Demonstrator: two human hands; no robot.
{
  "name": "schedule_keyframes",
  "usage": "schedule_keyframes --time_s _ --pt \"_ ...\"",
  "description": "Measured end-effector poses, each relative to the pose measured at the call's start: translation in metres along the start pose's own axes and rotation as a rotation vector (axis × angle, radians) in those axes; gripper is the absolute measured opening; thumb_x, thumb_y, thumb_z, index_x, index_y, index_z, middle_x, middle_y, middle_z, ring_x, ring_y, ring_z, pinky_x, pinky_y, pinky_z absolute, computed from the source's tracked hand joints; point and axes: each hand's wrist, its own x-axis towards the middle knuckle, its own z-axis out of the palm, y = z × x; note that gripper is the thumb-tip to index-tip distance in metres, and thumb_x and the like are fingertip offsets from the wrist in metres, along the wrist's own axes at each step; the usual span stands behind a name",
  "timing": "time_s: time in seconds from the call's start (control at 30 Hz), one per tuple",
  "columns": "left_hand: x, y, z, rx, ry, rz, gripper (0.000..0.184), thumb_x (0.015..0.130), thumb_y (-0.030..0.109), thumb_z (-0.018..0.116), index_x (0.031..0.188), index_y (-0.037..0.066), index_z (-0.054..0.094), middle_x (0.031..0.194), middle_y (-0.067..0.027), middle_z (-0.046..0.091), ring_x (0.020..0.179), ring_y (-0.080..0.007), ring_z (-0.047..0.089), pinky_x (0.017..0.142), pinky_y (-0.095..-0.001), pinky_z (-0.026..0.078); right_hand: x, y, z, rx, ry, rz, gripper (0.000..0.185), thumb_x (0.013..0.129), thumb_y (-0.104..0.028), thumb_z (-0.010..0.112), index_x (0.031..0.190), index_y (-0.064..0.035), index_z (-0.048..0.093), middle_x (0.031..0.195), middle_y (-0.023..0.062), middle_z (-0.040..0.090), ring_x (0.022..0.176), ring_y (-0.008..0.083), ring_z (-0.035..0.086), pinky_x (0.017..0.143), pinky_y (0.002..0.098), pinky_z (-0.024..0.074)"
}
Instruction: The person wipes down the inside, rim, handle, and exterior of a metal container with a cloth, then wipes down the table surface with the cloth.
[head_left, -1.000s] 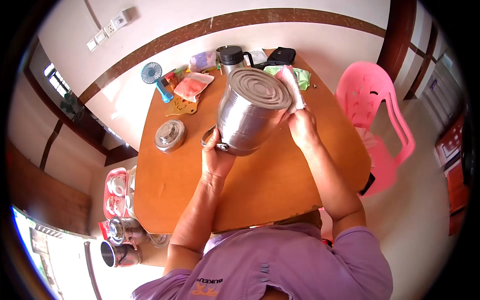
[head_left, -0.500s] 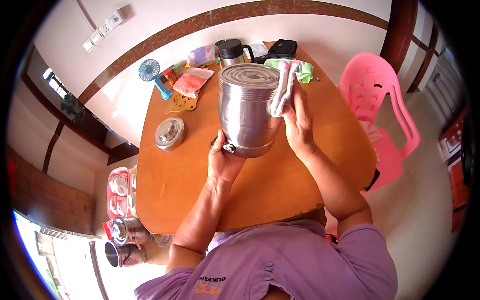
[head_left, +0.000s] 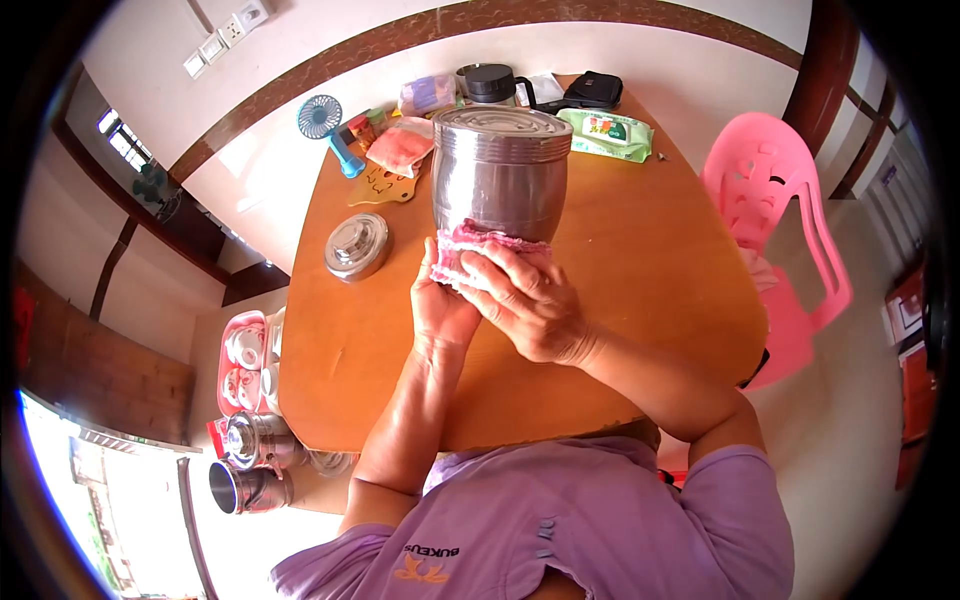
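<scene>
A shiny metal pot (head_left: 500, 180) is held up over the wooden table, its ringed base facing up. My left hand (head_left: 443, 308) supports it from the lower left, fingers closed around its lower part, partly hidden by the cloth. Pressed against the lower front of the pot is a pink and white cloth (head_left: 480, 250), gripped under the fingers of my right hand (head_left: 530, 303). A round metal lid (head_left: 357, 247) lies on the table to the left.
Along the table's (head_left: 650, 290) back stand a blue fan (head_left: 320, 118), a pink cloth packet (head_left: 402, 146), a black-lidded mug (head_left: 492, 84), a green wipes pack (head_left: 606, 134) and a black pouch (head_left: 593, 90). A pink chair (head_left: 755, 180) is right; metal pots (head_left: 255, 440) are lower left.
My right hand and the cloth have moved from the pot's upper right side down to its lower front. The pot has become more upright, and the green pack shows more fully.
</scene>
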Motion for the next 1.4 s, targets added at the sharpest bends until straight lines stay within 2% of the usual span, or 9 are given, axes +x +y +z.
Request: schedule_keyframes --time_s 0.2,0.37,0.47,0.53,0.6,0.8,1.2,1.3,1.4 --pt "-0.003 -0.011 0.013 -0.043 0.138 -0.002 0.044 0.102 0.035 0.051 0.133 0.005 0.057 0.136 -0.0132 0.060 0.131 -0.0297 0.052 0.117 -0.0507 0.032 0.004 0.036 -0.003 0.069 0.272 0.102 0.029 0.088 -0.017 0.067 0.115 -0.0085 0.074 0.131 0.0085 0.059 0.126 0.0312 0.054 0.093 0.0442 0.0538" --pt "-0.004 -0.021 0.025 -0.090 0.322 0.011 0.040 0.101 0.033 0.054 0.132 0.008 0.059 0.138 -0.0102 0.060 0.132 -0.0294 0.051 0.117 -0.0533 0.031 -0.009 0.069 -0.014 0.203 0.342 0.298 0.039 0.096 -0.010 0.059 0.134 -0.0026 0.059 0.138 0.0237 0.052 0.122 0.0398 0.056 0.100 0.0426 0.0478" --pt "-0.004 -0.021 0.024 -0.141 0.293 -0.015 0.041 0.103 0.032 0.049 0.134 0.007 0.056 0.143 -0.0120 0.055 0.136 -0.0317 0.047 0.119 -0.0564 0.028 -0.014 0.075 -0.015 0.489 0.347 0.519 0.042 0.102 -0.017 0.050 0.140 0.0015 0.051 0.136 0.0228 0.054 0.122 0.0340 0.056 0.101 0.0384 0.0462" --pt "-0.004 -0.021 0.025 -0.101 0.281 -0.010 0.042 0.103 0.032 0.050 0.135 0.006 0.055 0.144 -0.0120 0.054 0.137 -0.0320 0.046 0.119 -0.0562 0.027 -0.025 0.081 -0.008 0.722 0.262 0.826 0.034 0.104 -0.016 0.048 0.131 0.0032 0.055 0.119 0.0151 0.061 0.093 0.0185 0.065 0.080 0.0304 0.0532" --pt "-0.005 -0.022 0.026 -0.096 0.280 -0.010 0.042 0.103 0.032 0.050 0.135 0.006 0.055 0.144 -0.0119 0.054 0.137 -0.0321 0.046 0.119 -0.0560 0.027 -0.029 0.090 -0.009 1.033 0.103 1.015 0.026 0.104 -0.011 0.046 0.121 0.0035 0.060 0.102 0.0083 0.063 0.074 0.0106 0.060 0.065 0.0257 0.0503" --pt "-0.004 -0.019 0.023 -0.096 0.287 0.026 0.046 0.101 0.032 0.054 0.139 0.007 0.054 0.144 -0.0113 0.054 0.137 -0.0307 0.046 0.120 -0.0528 0.026 -0.032 0.079 0.005 0.915 0.107 0.938 0.022 0.101 0.003 0.042 0.109 0.0024 0.062 0.081 0.0019 0.056 0.064 0.0084 0.053 0.058 0.0250 0.0453" --pt "0.000 -0.008 0.021 -0.117 0.244 0.103 0.038 0.103 0.030 0.051 0.130 0.003 0.057 0.140 -0.0132 0.057 0.134 -0.0311 0.048 0.119 -0.0535 0.028 -0.035 0.057 0.020 1.089 0.258 0.988 0.022 0.098 0.005 0.045 0.116 0.0023 0.056 0.092 0.0036 0.058 0.072 0.0108 0.059 0.061 0.0253 0.0551" --pt "0.001 -0.006 0.017 -0.061 0.198 0.137 0.037 0.104 0.029 0.050 0.129 0.003 0.057 0.139 -0.0129 0.057 0.133 -0.0308 0.049 0.118 -0.0534 0.030 -0.040 0.050 0.023 1.005 0.276 0.969 0.026 0.095 0.003 0.053 0.120 0.0014 0.054 0.103 0.0075 0.059 0.083 0.0157 0.063 0.068 0.0294 0.0568" --pt "0.004 -0.010 0.020 -0.026 0.244 0.210 0.037 0.102 0.029 0.053 0.130 0.004 0.057 0.138 -0.0127 0.059 0.133 -0.0314 0.049 0.119 -0.0533 0.029 -0.034 0.042 0.020 0.619 0.303 0.738 0.031 0.091 0.000 0.061 0.121 0.0000 0.054 0.112 0.0118 0.059 0.093 0.0229 0.063 0.077 0.0340 0.0567"
